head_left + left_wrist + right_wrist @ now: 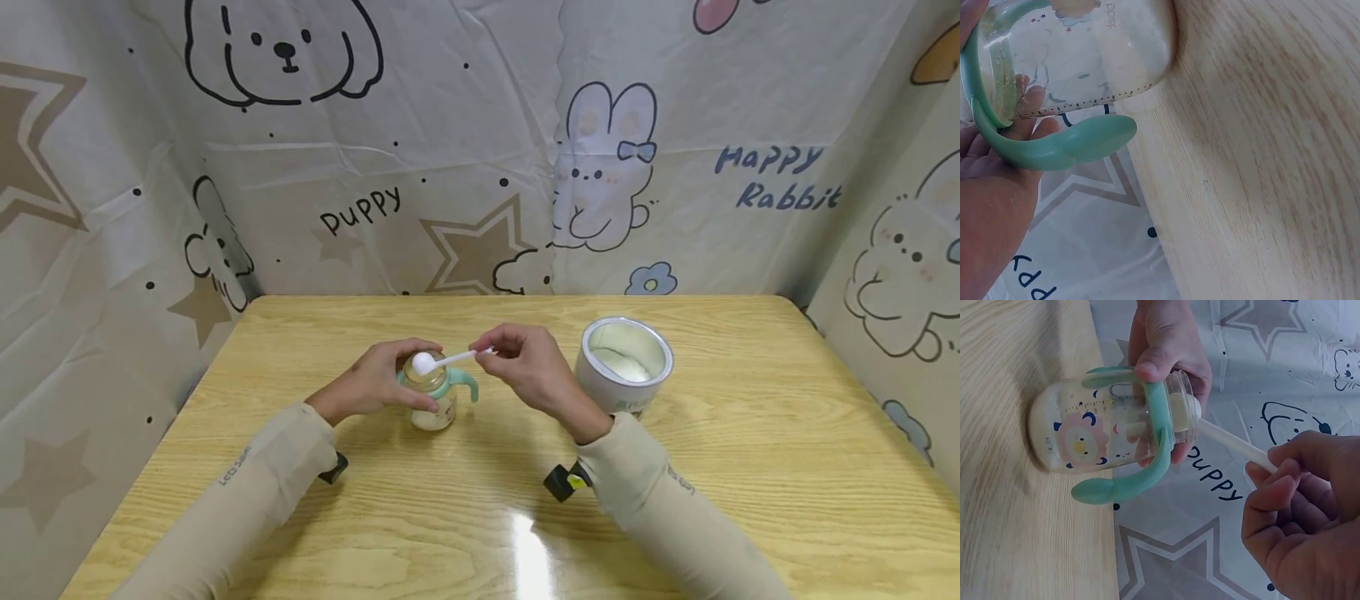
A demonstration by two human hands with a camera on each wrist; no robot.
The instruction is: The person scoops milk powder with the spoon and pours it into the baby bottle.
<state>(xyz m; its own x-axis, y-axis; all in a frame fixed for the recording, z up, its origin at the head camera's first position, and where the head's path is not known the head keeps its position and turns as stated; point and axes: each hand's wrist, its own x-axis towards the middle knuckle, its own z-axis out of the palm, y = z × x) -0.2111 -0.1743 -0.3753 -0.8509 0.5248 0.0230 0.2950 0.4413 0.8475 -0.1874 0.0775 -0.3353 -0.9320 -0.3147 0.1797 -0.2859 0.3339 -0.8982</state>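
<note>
A clear baby bottle (1088, 428) with a mint-green two-handled ring stands uncapped on the table, pale powder at its bottom. My left hand (378, 377) grips it round the neck, thumb and fingers on either side of the ring; in the left wrist view one green handle (1079, 142) curves out near the palm. My right hand (528, 365) pinches the end of a white long-handled scoop (1238, 447). The scoop's bowl (423, 363), heaped with white powder, is at the bottle's mouth.
An open tub (618, 387) of pale powder stands on the table (720, 467), right of my right hand. Black wrist straps show under both sleeves. A printed cloth (465, 108) with cartoon animals hangs behind and at both sides.
</note>
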